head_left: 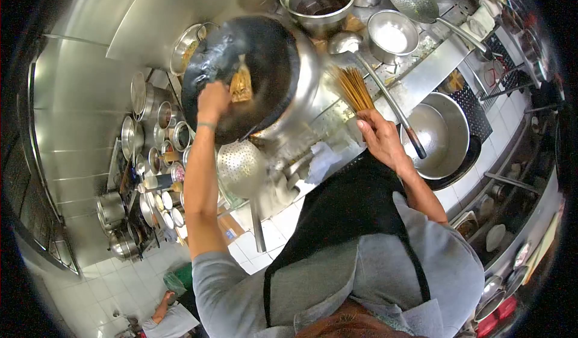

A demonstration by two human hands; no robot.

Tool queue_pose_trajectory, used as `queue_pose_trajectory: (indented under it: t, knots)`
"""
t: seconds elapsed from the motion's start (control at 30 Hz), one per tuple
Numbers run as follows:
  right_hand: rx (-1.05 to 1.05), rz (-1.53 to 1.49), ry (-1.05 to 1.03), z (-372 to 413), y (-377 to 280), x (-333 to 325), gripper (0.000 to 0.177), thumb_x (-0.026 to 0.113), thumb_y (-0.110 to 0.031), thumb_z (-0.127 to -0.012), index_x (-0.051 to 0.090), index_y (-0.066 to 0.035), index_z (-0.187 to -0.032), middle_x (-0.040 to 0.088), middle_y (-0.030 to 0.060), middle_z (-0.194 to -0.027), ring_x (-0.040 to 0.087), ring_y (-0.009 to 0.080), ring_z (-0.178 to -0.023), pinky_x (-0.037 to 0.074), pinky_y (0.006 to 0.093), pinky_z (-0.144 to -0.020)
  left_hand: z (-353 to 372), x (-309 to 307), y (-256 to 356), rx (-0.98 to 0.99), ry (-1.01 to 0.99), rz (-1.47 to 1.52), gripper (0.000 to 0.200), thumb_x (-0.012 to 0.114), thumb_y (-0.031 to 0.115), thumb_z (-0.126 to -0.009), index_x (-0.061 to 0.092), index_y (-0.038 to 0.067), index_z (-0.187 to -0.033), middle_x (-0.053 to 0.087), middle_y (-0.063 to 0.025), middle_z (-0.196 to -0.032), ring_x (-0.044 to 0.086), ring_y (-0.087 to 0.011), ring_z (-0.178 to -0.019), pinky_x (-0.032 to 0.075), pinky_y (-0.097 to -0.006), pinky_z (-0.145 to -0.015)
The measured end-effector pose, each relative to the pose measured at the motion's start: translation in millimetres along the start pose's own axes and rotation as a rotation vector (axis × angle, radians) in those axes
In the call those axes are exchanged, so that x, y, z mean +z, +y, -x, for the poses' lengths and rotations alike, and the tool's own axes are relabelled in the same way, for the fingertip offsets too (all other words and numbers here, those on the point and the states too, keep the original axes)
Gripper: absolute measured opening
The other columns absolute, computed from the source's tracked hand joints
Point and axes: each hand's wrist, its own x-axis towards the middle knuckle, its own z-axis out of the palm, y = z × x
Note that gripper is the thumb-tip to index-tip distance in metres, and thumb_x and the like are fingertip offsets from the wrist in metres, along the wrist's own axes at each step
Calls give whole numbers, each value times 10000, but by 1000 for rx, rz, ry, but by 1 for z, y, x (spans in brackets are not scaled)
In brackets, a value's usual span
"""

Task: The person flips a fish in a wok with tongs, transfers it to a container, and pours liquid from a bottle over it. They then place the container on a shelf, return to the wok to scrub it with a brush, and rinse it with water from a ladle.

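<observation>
Over the dark wok [265,55], my left hand [214,102] is closed, its fingers curled beside a yellow-brown piece [241,84] that I cannot identify. What the fingers hold is hidden. My right hand [380,136] grips the lower end of a bundle of thin bamboo sticks [355,89]; the sticks fan out at the top and their tips are blurred. A long-handled ladle [385,88] lies just beyond this hand, with its dark handle end over a large metal pot [442,133].
A perforated strainer [241,168] lies below the wok. Metal bowls [392,35] and a deep pot [316,3] stand at the back. Containers and pots [144,97] crowd the left. At the lower left, another person's arm [161,308] shows.
</observation>
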Motion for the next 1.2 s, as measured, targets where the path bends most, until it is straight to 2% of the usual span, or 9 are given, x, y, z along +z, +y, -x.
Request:
queue_pose_trajectory:
  t: [0.3, 0.33, 0.57, 0.73, 0.83, 0.9, 0.97, 1.1, 1.2]
  knots:
    - [45, -30, -33, -8, 2, -2, 276, 606, -208, -980, 590, -21, -1182, 625, 164, -668, 656, 260, -620, 485, 398, -566, -34, -5, 17, 15, -168, -3, 272, 597, 156, -798, 696, -87, -869, 654, -349, -965, 660, -469, -951, 547, -513, -850]
    - [41, -37, -30, -9, 4, -2, 276, 604, -210, -982, 591, -20, -1182, 625, 161, -667, 656, 254, -620, 484, 395, -565, -40, -4, 17, -41, -265, -55, 286, 661, 171, -791, 723, -19, -994, 668, -280, -1097, 657, -433, -1031, 539, -468, -914]
    - [18, -51, -9, -19, 15, -17, 280, 601, -210, -986, 589, -11, -1183, 637, 163, -691, 655, 246, -628, 489, 373, -574, -46, 21, 18, -58, -275, -72, 305, 625, 180, -821, 715, -19, -1034, 660, -292, -1113, 644, -434, -1067, 523, -475, -939]
    - [-9, -56, -84, -31, 9, -27, 280, 610, -196, -980, 585, 1, -1177, 639, 163, -707, 619, 224, -613, 479, 356, -568, -18, -16, 39, -299, -191, 18, 309, 574, 233, -890, 710, -19, -1008, 664, -271, -1113, 635, -462, -1050, 520, -507, -905]
    - [-34, -73, -153, -35, 15, -30, 273, 613, -189, -979, 588, 0, -1175, 625, 147, -700, 595, 183, -614, 473, 332, -555, 18, -32, 23, -221, 157, 235, 332, 555, 264, -933, 689, -39, -957, 724, -193, -978, 708, -377, -823, 552, -460, -745]
    - [9, -96, -242, -43, 11, -34, 275, 617, -191, -978, 588, -5, -1179, 621, 128, -703, 587, 160, -624, 478, 313, -559, 65, -64, 35, -458, 101, 879, 344, 531, 294, -978, 661, -24, -987, 687, -69, -779, 629, -211, -593, 504, -358, -584]
    - [64, -307, -386, -47, 9, -25, 298, 621, -198, -978, 589, -8, -1204, 622, 90, -707, 586, 144, -632, 488, 296, -576, 119, -89, 65, -526, 82, 1335, 280, 538, 257, -1003, 612, 24, -1138, 580, -25, -732, 495, -90, -586, 432, -236, -536]
    - [79, -406, -605, -45, -41, -4, 361, 645, -223, -969, 588, -12, -1256, 634, 46, -797, 589, 119, -706, 506, 269, -629, 189, -85, 155, -398, 234, 1563, 494, 535, 192, -1002, 379, -16, -1422, 618, -72, -954, 558, -107, -688, 460, -232, -605]
    - [-193, -315, -447, -31, -60, 41, 386, 648, -247, -967, 593, -11, -1268, 631, 49, -904, 582, 100, -806, 510, 271, -650, 214, -71, 195, -415, 42, 1660, 730, 528, 103, -987, 71, 1, -1548, 611, -117, -1036, 599, -143, -816, 493, -255, -695]
